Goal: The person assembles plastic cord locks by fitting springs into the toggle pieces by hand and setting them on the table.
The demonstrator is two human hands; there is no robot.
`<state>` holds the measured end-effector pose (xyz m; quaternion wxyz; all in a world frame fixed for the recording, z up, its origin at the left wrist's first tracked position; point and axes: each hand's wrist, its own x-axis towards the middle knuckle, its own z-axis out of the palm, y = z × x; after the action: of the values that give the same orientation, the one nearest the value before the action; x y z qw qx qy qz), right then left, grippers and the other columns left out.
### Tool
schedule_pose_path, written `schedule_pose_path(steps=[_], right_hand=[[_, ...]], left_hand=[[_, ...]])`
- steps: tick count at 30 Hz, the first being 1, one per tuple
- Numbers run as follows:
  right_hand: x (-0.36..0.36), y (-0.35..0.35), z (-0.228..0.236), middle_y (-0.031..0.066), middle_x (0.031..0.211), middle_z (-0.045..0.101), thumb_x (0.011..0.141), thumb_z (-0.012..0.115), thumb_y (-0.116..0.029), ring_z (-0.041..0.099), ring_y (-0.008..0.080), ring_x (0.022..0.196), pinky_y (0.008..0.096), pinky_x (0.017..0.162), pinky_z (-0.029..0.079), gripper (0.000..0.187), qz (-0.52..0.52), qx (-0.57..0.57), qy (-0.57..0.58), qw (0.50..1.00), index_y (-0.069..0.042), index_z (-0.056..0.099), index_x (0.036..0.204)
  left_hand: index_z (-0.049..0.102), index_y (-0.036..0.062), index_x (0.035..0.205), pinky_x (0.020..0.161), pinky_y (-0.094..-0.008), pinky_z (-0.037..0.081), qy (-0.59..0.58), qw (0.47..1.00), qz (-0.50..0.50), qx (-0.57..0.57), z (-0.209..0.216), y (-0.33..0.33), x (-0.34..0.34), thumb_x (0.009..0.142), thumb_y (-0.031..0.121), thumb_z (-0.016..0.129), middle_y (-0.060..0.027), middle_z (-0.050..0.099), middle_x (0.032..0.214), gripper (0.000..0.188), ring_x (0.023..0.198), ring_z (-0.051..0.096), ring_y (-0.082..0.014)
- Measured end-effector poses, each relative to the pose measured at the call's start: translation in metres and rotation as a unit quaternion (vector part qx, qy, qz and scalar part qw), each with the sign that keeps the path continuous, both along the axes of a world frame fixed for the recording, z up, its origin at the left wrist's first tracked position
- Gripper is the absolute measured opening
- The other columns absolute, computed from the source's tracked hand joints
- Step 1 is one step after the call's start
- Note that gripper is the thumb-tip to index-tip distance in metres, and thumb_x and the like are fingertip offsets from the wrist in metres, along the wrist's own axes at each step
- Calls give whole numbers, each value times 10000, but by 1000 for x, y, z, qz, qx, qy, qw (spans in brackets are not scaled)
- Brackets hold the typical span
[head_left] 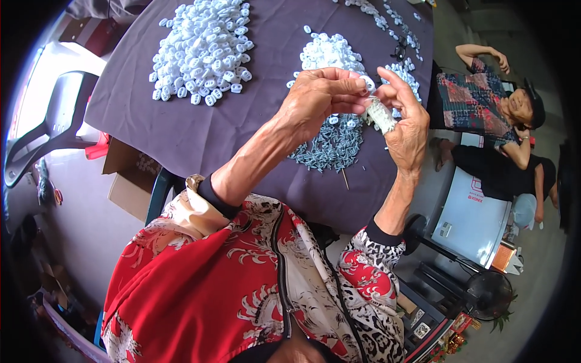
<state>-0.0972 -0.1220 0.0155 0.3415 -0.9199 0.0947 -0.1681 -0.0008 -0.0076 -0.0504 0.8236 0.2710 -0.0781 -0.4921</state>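
Note:
Above the table, my left hand pinches a small white plastic piece with holes between thumb and fingertips. My right hand meets it from the right, fingers curled in close to the piece and thumb wrapped in a whitish covering. Whatever lies between the right fingertips is too small to make out. Below the hands spreads a pile of small grey screws. A heap of the same white pieces sits just behind them, and another pile is partly hidden by my right hand.
A large heap of white pieces covers the far left of the dark tablecloth. A thin stick lies by the screws. An open cardboard box stands left of the table. At right, another person sits near a white box.

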Motion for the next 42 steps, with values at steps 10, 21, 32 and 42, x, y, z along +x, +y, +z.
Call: schedule_pose_path(steps=[10, 21, 32, 42], right_hand=[[7, 8, -9, 91, 850, 597, 684, 678, -40, 593, 216, 740, 307, 655, 472, 346, -6, -288, -61, 956, -31, 580, 1016], [0, 1, -5, 101, 808, 593, 663, 656, -40, 577, 277, 759, 334, 670, 463, 330, 24, -293, -88, 952, -33, 588, 986], [1, 1, -5, 104, 875, 601, 657, 681, -76, 576, 272, 789, 343, 692, 468, 357, 28, -330, -52, 942, -27, 576, 995], [3, 0, -6, 121, 864, 595, 674, 684, -83, 576, 289, 787, 356, 691, 467, 333, 41, -347, -53, 935, -4, 564, 974]], left_hand=[[577, -6, 896, 752, -298, 493, -5, 1000, 23, -1, 6, -2, -7, 816, 134, 610, -80, 616, 847, 165, 771, 608, -154], [605, -3, 905, 685, -269, 502, -31, 999, -19, 5, 5, 0, -3, 829, 203, 607, -42, 603, 804, 220, 681, 572, -106], [617, -5, 872, 683, -262, 475, -67, 997, 11, 36, 5, -2, -10, 802, 174, 632, -37, 597, 789, 194, 703, 556, -101], [629, -9, 832, 634, -261, 492, -41, 998, 39, 35, 4, -5, -10, 786, 189, 643, -39, 578, 739, 204, 633, 544, -111]])
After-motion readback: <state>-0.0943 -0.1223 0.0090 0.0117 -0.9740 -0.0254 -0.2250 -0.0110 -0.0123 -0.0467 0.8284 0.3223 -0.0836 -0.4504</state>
